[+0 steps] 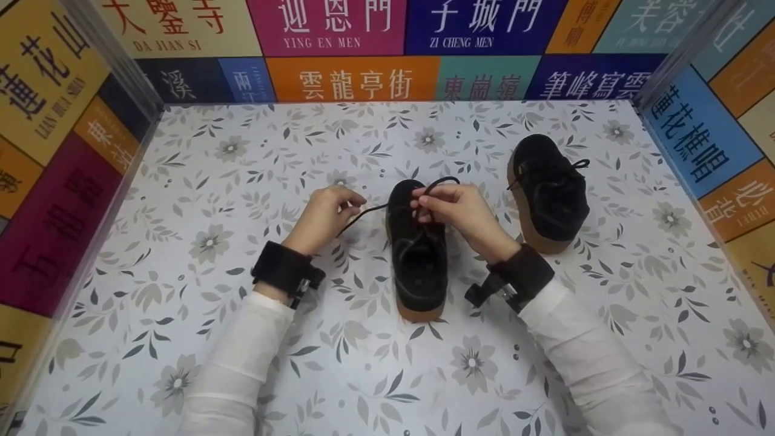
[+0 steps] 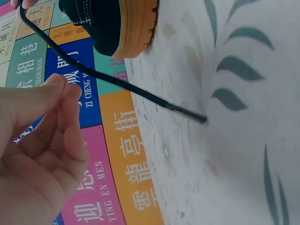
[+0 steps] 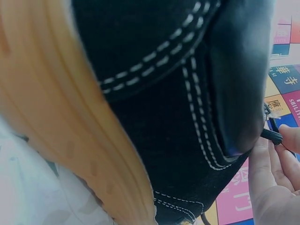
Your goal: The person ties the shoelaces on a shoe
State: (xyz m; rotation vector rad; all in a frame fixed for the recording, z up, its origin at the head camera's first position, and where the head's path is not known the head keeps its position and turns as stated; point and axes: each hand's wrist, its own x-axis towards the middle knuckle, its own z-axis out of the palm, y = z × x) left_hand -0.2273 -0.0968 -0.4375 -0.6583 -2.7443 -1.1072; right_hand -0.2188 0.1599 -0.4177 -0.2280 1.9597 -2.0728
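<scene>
A black lace-up shoe with a tan gum sole stands in the middle, toe pointing away. Over its toe end my right hand pinches a black shoelace; the right wrist view shows the lace between thumb and fingers. My left hand is left of the toe, thumb and index finger bent toward each other. Past its fingertips runs a lace end, its tip hanging free in the left wrist view. White-stitched dark upper fills much of the right wrist view.
A matching shoe stands at the back right, its lace lying over it. The floral-patterned surface is bounded by coloured panels with large lettering at the back and both sides. Both wrists wear black straps with small cameras.
</scene>
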